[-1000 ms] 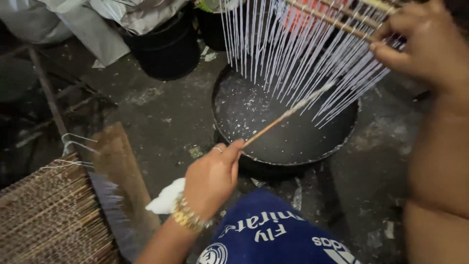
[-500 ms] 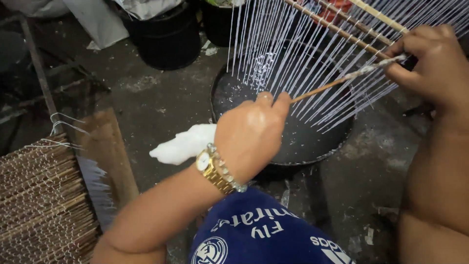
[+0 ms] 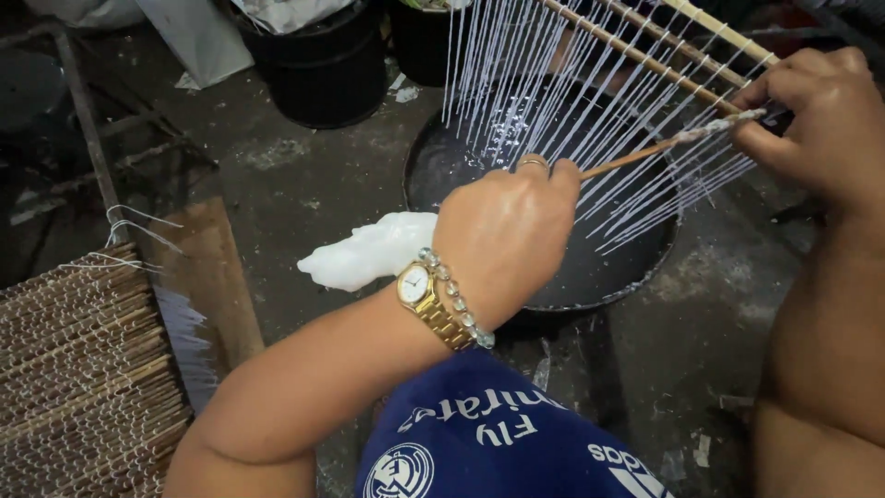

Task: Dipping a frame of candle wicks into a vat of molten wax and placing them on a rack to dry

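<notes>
Pale lilac-white strands (image 3: pixel 553 92) hang from tan sticks (image 3: pixel 645 60) over a black pan (image 3: pixel 608 258) flecked white. Near left, a gold watch (image 3: pixel 426 297), white lump (image 3: pixel 364 254), brown-tan stick stack (image 3: pixel 78 369). Blue cloth (image 3: pixel 489 443), white print.

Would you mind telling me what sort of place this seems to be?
Probably a small, informal candle-dipping workshop: thin white strands hang from wooden rods over a wide dark pan, a white waxy lump lies on the spattered concrete floor, and stacked thin sticks wait nearby.

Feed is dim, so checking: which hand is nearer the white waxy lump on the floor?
Left. The left hand hangs just right of the white lump, pinching one end of a thin stick. The right hand is far off at the stick's other end.
</notes>
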